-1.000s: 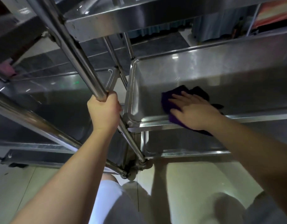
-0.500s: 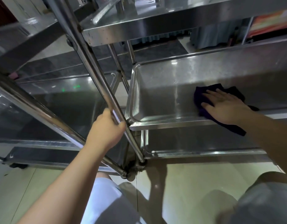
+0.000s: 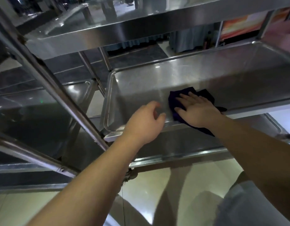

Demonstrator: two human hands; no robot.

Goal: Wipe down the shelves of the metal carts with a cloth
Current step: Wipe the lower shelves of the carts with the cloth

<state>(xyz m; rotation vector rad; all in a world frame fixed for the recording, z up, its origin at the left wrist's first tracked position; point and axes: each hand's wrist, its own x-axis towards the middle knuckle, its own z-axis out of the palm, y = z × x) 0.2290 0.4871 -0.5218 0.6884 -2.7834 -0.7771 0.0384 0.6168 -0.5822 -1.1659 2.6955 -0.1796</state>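
Purple cloth (image 3: 177, 98) on steel shelf (image 3: 137, 95)

We count: one dark cloth (image 3: 181, 97); two hands, left (image 3: 143, 124) and right (image 3: 198, 110); two metal carts, near (image 3: 206, 75) and left (image 3: 26, 111); three shelves on the near cart.

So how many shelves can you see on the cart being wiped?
3: the top shelf overhead, the middle shelf under the cloth, and the bottom shelf below it. Others may be out of frame.

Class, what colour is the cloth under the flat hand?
Dark purple; the cloth shows best in the head view.
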